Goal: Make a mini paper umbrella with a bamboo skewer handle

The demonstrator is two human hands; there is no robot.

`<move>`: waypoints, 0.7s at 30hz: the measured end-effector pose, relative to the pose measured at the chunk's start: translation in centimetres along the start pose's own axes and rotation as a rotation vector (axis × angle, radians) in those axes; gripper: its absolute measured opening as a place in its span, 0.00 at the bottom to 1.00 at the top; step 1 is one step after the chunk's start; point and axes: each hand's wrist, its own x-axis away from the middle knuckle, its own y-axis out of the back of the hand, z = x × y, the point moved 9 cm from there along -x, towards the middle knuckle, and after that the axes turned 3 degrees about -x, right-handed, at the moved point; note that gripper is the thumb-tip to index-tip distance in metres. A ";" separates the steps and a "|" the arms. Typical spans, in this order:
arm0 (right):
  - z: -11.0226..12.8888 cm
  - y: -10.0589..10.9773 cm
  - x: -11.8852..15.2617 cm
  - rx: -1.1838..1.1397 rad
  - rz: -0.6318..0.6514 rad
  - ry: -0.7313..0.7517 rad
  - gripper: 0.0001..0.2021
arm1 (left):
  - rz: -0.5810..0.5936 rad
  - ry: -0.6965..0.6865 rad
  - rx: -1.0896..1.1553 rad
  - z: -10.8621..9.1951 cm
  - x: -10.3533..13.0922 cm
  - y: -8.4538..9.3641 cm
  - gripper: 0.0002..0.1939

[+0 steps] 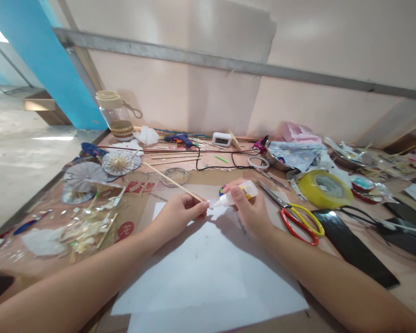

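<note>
Pinched in my left hand (182,212) is a thin wooden stick (171,181), slanting up and away to the left. My right hand (251,210) grips a small white glue bottle (247,190) lying sideways, its nozzle pointing left at the stick's near end by my left fingertips. Whether the nozzle touches the stick I cannot tell. White paper sheets (208,273) lie under both hands on a piece of cardboard (138,208). A small round patterned piece shows partly behind my right fingers. Scissors (294,210) with red and yellow handles rest right of my right hand.
Yellow tape roll (307,188) and a black phone (355,247) lie to the right. Folded paper fans (121,162) and scraps are at left. Along the back stand a bottle (116,115), a blue glue gun (180,139) with its black cord, and a small white digital display (222,139).
</note>
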 end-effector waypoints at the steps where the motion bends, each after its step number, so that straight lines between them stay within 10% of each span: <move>1: 0.0 0.0 0.0 0.000 0.000 -0.002 0.19 | 0.004 0.001 0.006 -0.1 0.0 0.0 0.17; 21: -0.1 -0.3 0.0 0.014 0.032 -0.003 0.20 | -0.009 -0.006 0.017 0.3 -0.1 0.1 0.19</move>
